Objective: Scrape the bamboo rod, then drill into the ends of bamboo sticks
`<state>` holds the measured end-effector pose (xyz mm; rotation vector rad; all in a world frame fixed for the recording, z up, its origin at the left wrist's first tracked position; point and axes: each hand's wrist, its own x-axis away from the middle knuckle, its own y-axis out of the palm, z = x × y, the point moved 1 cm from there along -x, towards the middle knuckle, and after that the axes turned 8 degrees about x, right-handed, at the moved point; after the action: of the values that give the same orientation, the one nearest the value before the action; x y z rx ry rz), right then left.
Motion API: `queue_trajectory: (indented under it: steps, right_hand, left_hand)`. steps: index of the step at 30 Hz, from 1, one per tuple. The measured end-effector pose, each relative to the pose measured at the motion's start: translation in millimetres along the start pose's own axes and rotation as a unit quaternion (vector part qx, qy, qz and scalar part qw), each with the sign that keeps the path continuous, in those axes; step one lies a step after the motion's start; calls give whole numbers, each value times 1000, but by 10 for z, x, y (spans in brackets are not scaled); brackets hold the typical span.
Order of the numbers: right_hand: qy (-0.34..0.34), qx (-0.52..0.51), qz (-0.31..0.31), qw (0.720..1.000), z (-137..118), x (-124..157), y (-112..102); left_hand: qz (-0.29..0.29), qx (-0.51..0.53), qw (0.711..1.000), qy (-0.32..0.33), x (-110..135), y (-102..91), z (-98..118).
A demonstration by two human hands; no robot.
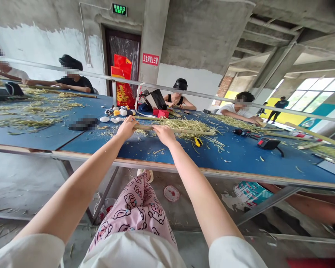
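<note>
Left hand [127,127] and right hand [164,134] curled closed around a bamboo pole [195,130], spaced apart, apparently for steadiness, held over bamboo shavings [181,124] on the blue worktable [234,160].

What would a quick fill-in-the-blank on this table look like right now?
The left hand and right hand grip a stick over a heap of ____ shreds. The tabletop is ____. The drill lies to the ____ of the heap. The trousers below the tabletop are ____.

Missing words: yellow, blue, right, pink.
</note>
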<state>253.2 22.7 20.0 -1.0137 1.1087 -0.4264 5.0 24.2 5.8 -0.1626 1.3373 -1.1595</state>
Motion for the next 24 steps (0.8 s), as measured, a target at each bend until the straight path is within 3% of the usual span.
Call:
queue_trajectory:
  steps: [3, 9, 15, 17, 24]
  right_hand:
    - [-40, -11, 0, 999, -123, -40, -17]
    - [62, 27, 3, 998, 191, 60, -78]
    - [-31, 0, 3, 1000, -127, -30, -41]
    - [-32, -5, 5, 999, -174, -52, -31]
    - [126, 54, -2, 991, 227, 30, 31]
  left_hand:
    - [8, -39, 998, -44, 44, -80, 62]
    - [22, -66, 989, -130, 53, -141, 170]
    - [90, -31, 980, -176, 59, -161, 129]
    - [103, -15, 978, -178, 58, -155, 79]
    - [165, 73, 966, -185, -9, -38, -155]
